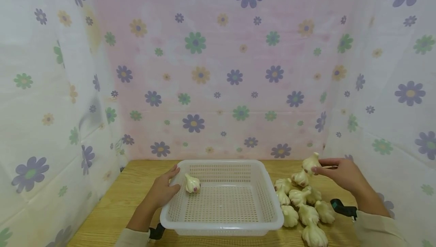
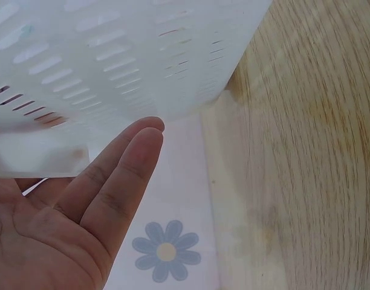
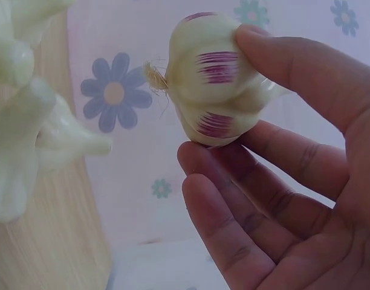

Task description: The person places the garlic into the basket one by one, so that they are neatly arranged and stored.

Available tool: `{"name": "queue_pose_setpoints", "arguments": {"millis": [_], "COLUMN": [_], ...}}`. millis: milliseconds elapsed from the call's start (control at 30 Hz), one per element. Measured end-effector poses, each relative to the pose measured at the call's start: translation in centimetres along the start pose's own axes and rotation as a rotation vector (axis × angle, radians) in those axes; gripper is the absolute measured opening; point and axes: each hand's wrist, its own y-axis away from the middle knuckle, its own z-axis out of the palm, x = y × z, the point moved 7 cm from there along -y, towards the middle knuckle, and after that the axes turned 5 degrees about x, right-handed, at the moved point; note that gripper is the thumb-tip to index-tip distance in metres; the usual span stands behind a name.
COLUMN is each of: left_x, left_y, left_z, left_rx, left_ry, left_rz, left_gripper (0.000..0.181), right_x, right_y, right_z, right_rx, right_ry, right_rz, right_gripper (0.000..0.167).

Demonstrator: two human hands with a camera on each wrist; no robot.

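A white plastic basket [image 1: 221,226] with slotted walls stands on the table. My left hand [image 1: 163,190] holds its left rim, the thumb over the rim; in the left wrist view straight fingers [image 2: 127,175] lie against the outer wall, with the thumb hidden. One garlic bulb [image 1: 192,184] lies inside the basket at the left. Over the table to the right, my right hand [image 1: 344,173] pinches another garlic bulb [image 3: 215,78] between thumb and fingers. Its root tuft points left in the right wrist view, and purple streaks mark its skin. Several garlic bulbs [image 1: 308,213] lie heaped beneath it.
The garlic heap lies close against the basket's right side on the wooden table [image 1: 116,209]. Flower-patterned sheets [image 1: 221,61] hang at the back and on both sides. A dark wrist device [image 1: 343,208] sits by the right sleeve.
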Motion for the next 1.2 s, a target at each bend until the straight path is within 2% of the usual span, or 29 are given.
{"name": "queue_pose_setpoints", "arguments": {"millis": [300,800,1200], "left_x": [0.0,0.4,0.4], "left_y": [0.0,0.2,0.2], "left_z": [0.1,-0.2,-0.2], "left_rx": [-0.002,-0.003,0.000], "left_ry": [0.007,-0.005,0.008], "left_rz": [0.000,-0.003,-0.016], "left_gripper": [0.067,0.068,0.069], "right_x": [-3.5,-8.0,-11.5], "right_y": [-0.5,-2.2,-3.2], "right_z": [0.8,2.4,3.5], "right_rx": [0.015,0.020,-0.044], "right_ry": [-0.038,-0.056,-0.084], "right_rz": [-0.059,-0.166,-0.210], "right_gripper": [0.074,0.067,0.065]}}
